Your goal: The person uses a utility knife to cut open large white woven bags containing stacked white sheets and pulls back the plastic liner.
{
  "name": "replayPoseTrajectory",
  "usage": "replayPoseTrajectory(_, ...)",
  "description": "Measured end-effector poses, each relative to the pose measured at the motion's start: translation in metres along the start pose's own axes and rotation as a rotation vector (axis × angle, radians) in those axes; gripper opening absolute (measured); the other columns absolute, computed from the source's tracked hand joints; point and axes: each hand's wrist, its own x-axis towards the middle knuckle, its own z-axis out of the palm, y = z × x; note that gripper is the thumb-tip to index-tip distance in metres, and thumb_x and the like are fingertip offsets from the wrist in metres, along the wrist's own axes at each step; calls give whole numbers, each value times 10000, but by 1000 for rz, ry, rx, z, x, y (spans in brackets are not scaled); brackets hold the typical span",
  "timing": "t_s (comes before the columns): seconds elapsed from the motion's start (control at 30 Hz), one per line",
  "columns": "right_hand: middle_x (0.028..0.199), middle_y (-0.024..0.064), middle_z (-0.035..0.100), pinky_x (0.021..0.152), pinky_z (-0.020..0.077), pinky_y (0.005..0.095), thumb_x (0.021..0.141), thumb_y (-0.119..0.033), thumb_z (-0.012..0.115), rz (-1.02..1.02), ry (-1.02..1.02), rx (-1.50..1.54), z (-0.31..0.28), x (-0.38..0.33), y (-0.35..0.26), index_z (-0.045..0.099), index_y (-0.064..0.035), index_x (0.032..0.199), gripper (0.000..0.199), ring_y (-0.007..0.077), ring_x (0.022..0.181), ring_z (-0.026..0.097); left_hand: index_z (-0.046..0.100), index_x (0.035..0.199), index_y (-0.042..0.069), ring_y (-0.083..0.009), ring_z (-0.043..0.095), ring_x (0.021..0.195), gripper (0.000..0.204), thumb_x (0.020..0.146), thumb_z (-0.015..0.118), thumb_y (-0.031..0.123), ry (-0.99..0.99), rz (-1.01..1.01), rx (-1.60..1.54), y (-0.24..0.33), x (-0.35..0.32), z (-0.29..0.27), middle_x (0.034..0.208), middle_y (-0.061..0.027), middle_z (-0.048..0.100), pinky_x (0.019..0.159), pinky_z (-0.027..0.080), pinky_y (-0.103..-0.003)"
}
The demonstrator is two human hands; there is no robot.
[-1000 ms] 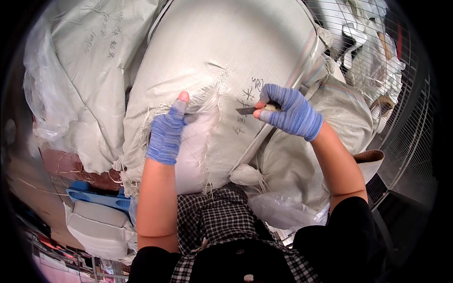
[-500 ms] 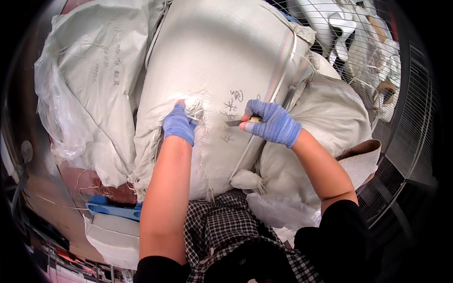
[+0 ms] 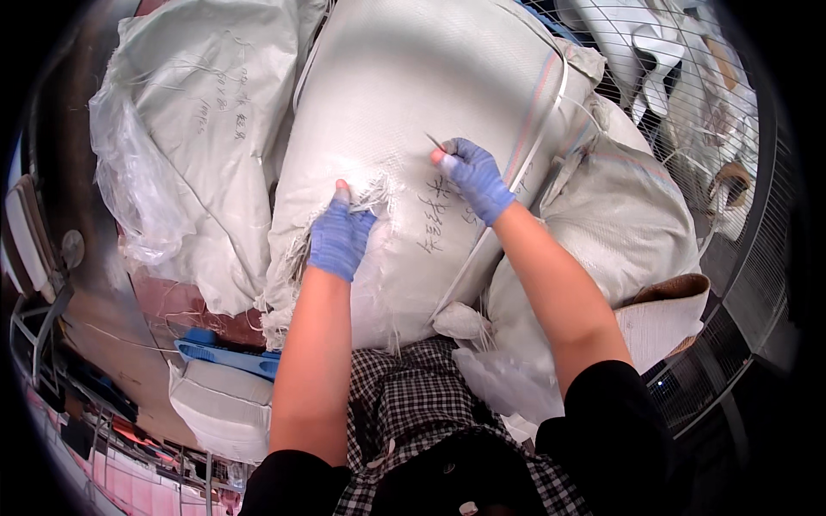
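A big white woven sack (image 3: 379,95), bound with straps, lies in front of me. Near its left side it has a torn opening with frayed threads (image 3: 374,191). My left hand (image 3: 337,236), in a blue fingertip-less glove, is closed on the torn edge, thumb on top and fingers partly hidden. To the right, my right hand (image 3: 478,179) in a matching glove holds a small knife (image 3: 434,140) just above the sack. Its thin blade points up and left; the handle is hidden in the fist.
Another woven sack (image 3: 198,163) with clear plastic (image 3: 138,198) lies at left. A tied sack (image 3: 619,215) bulges at right, beside a cardboard-like roll (image 3: 662,322). Behind it stands a wire cage (image 3: 697,77) of scraps. A blue plastic piece (image 3: 224,354) lies at lower left.
My right hand has moved up with the knife, whose blade has turned from pointing left to pointing up and left. My left hand stays at the torn opening. The whole view has shifted slightly.
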Motion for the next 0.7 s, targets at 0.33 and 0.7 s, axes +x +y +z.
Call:
replayPoseTrajectory(0.33,483,-5,427,316,209,236,781,-248,688,217,29,188,7,23,-5,508,-64,644,292,68,334,323,447,1204,29,-244,550,1019,517,850,588,379,56,49,-6,-18,24,-15,1140,-133,525,844,494,-370)
replayPoseTrajectory(0.7,420,38,425,312,229,263,770,-305,700,249,96,87,10,33,-5,510,-44,572,379,108,314,349,471,1190,93,-289,569,978,511,799,642,374,121,-104,-182,-17,41,-18,1137,-125,535,794,525,-415)
